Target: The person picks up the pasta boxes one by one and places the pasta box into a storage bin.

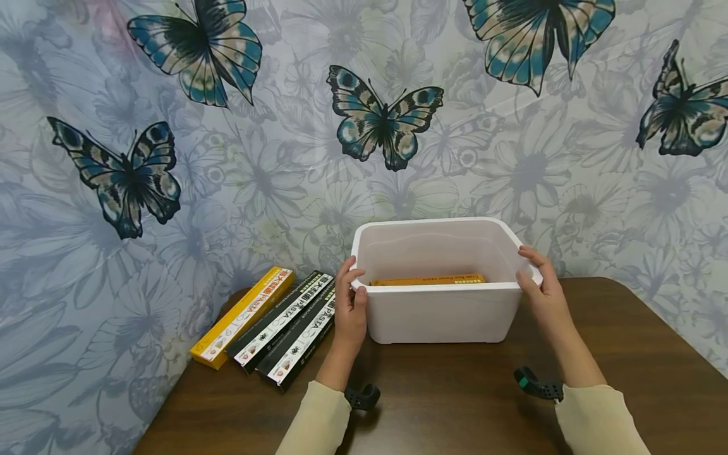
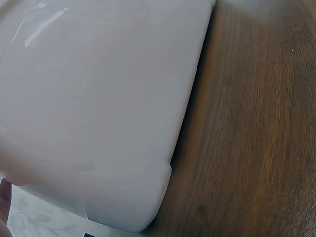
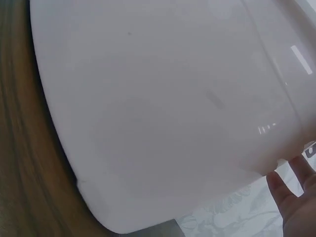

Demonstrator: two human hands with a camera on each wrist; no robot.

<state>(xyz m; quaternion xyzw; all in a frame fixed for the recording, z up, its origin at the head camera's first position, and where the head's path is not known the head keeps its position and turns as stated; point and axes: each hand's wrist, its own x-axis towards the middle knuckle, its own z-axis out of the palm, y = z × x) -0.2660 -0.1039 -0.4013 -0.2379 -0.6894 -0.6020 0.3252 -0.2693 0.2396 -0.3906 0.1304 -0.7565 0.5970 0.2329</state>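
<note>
So the main thing here is a white plastic bin point(image 1: 438, 315), open at the top, sitting on the brown wood-grain table point(image 1: 449, 398) right up near the patterned wall covering point(image 1: 261, 145). The left hand point(image 1: 351, 300) has it by one front corner, fingers hooked at the rim and thumb on the outside. The right hand point(image 1: 544, 287) grips the opposite corner pretty much the same way, so both are grasping the bin. Inside there's a yellow box point(image 1: 429, 280) (only its top edge pokes into sight above the front rim, with small dark lettering I can't read properly).

Just beside the left hand, three long cartons lie slanted side by side: a yellow pasta box point(image 1: 241, 319) on the outside, then the middle black pasta box point(image 1: 282, 322), then the inner black pasta box point(image 1: 301, 338), whose far end is hidden behind the hand. All three have a white label strip saying PASTA.

Each wrist wears a black band point(image 1: 362, 397), with a cream sleeve point(image 1: 315, 420) below. Behind everything, big teal-and-black butterflies point(image 1: 385, 123) over greyish flowers.
</note>
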